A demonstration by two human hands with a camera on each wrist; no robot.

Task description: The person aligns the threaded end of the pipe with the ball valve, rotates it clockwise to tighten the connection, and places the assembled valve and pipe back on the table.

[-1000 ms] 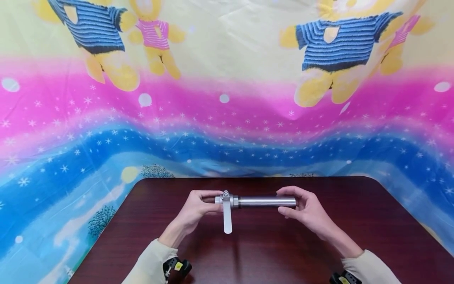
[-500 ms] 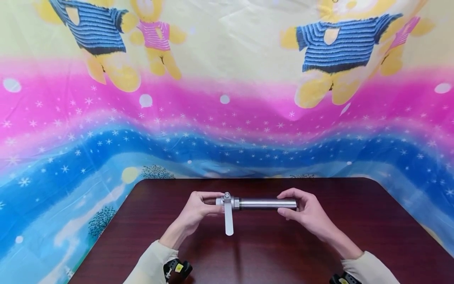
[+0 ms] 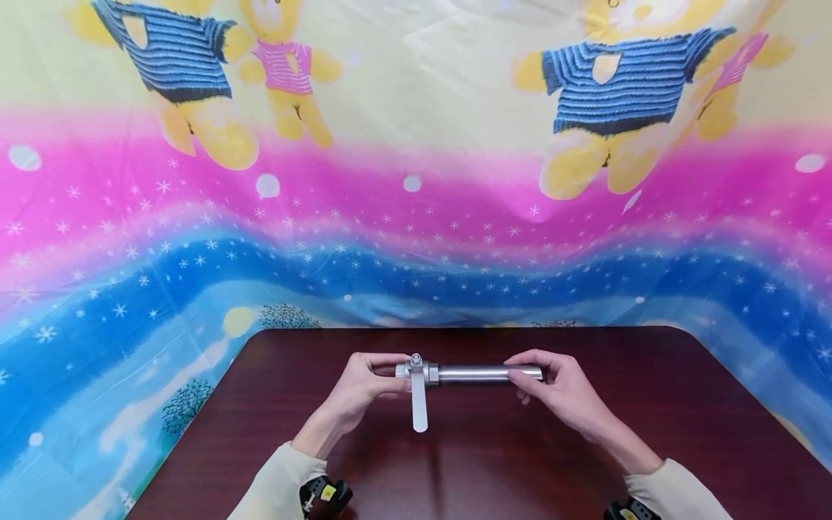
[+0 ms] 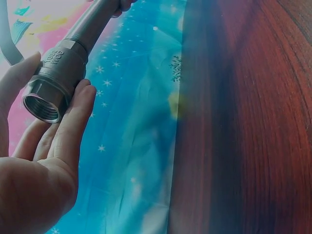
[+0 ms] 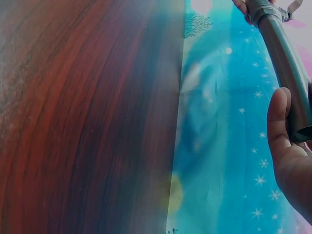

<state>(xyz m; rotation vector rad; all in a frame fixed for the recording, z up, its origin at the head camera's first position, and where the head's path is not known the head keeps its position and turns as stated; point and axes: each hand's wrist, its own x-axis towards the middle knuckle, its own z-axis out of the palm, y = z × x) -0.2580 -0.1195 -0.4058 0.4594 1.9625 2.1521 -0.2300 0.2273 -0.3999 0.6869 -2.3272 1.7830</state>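
My left hand (image 3: 354, 386) grips a steel ball valve (image 3: 404, 370) by its body, thumb on the near side and fingers on the far side. The valve's flat lever handle (image 3: 419, 408) hangs down toward me. In the left wrist view the threaded open end of the valve (image 4: 43, 105) faces the palm. A smooth steel pipe (image 3: 474, 374) runs level from the valve's right end. Its right end is pinched by my right hand (image 3: 562, 383) between thumb and fingers. The right wrist view shows the pipe (image 5: 282, 53) with its open end near that palm.
Valve and pipe are held above a dark red-brown wooden table (image 3: 494, 462), which carries a faint shadow. Behind it hangs a printed cloth (image 3: 416, 238) with bears and snowflakes. A black wrist device (image 3: 325, 495) sits at the left sleeve, and another wrist device (image 3: 630, 510) at the right.
My right thumb has moved up onto the pipe's near side, and the fingers have closed in on it. The left hand keeps its grip, with the valve and pipe nearly still.
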